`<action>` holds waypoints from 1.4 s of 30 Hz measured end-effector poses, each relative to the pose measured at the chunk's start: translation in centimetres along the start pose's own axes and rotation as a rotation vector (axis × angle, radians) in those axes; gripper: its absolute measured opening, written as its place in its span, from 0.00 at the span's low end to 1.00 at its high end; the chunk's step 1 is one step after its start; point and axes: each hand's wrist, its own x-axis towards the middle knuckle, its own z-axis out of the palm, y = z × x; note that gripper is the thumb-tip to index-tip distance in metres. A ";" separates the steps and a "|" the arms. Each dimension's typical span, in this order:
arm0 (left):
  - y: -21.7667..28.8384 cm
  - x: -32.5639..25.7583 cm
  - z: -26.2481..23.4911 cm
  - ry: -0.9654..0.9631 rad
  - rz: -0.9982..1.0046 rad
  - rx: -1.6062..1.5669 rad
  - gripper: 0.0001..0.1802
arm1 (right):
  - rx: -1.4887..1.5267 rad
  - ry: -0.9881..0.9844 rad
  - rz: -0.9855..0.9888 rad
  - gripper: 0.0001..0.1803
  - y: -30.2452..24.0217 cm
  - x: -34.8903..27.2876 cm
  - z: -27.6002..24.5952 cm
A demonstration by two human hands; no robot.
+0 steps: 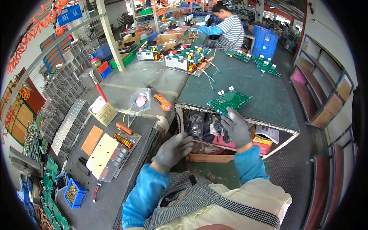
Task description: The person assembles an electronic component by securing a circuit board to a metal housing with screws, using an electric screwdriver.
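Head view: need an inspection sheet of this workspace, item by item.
Surface: green-topped bench, its front edge worn; a grey bench sits to the left.
Job's things: green circuit board at the bench edge, right hand touching its near edge; left hand hovers near the open shelf below.
Clutter: orange screwdriver, plastic bag, blue bin of brass parts, stacked heat sinks.
Hands: both gloved, fingers loosely open.
Cables: white and blue wires trailing from assembled boards.
Surroundings: another person working at the far end; shelving on the right.
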 end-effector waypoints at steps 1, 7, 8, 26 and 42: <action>-0.1 1.9 0.4 -0.010 -0.005 0.012 0.35 | 0.013 0.038 -0.037 0.25 0.4 -0.4 0.5; 0.0 11.1 5.5 -0.146 -0.232 -0.102 0.32 | -0.073 0.034 -0.046 0.21 3.7 -4.2 3.8; -0.6 12.3 5.4 -0.146 -0.243 -0.095 0.32 | -0.120 0.038 -0.034 0.22 3.5 -4.6 4.1; 2.9 -0.1 3.2 -0.165 0.399 -0.279 0.33 | -0.002 -0.747 0.152 0.57 5.7 1.3 11.3; 3.0 -10.6 -0.3 -0.168 0.507 -0.248 0.38 | -0.047 -1.079 0.173 0.48 10.3 -3.4 20.5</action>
